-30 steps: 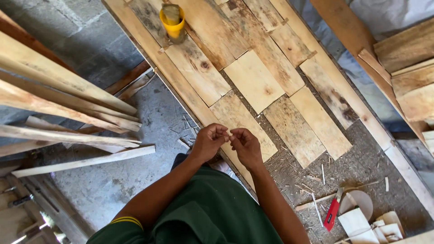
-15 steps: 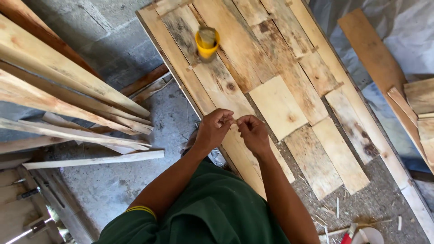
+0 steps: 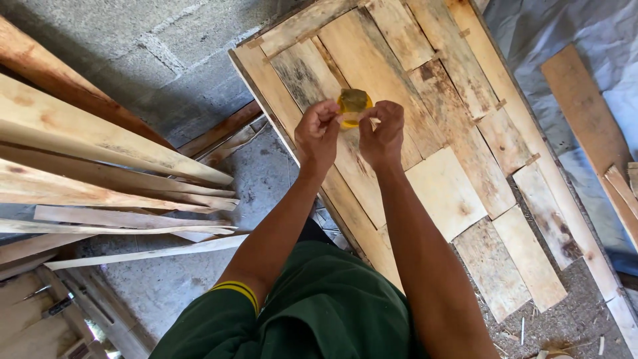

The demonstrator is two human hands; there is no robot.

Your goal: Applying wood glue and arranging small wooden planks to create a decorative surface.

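My left hand (image 3: 318, 133) and my right hand (image 3: 381, 133) are raised side by side at arm's length, fingers curled and pinched towards each other. Their fingertips meet right in front of a small yellow container (image 3: 354, 102), which stands on a large panel of patched wooden boards (image 3: 438, 193). I cannot tell whether the fingers touch the container. Anything pinched between them is too small to make out. Both forearms are bare, and a dark green shirt covers my body below.
Several long pale planks (image 3: 113, 173) are stacked at the left, pointing towards the panel. A grey block wall (image 3: 153, 53) stands behind. A grey sheet (image 3: 578, 33) and more boards (image 3: 585, 100) lie at the right. Wood scraps litter the concrete floor (image 3: 266, 173).
Both hands have stretched forward from near my body to the yellow container. The view has tilted up, so the panel and container sit lower in the picture.
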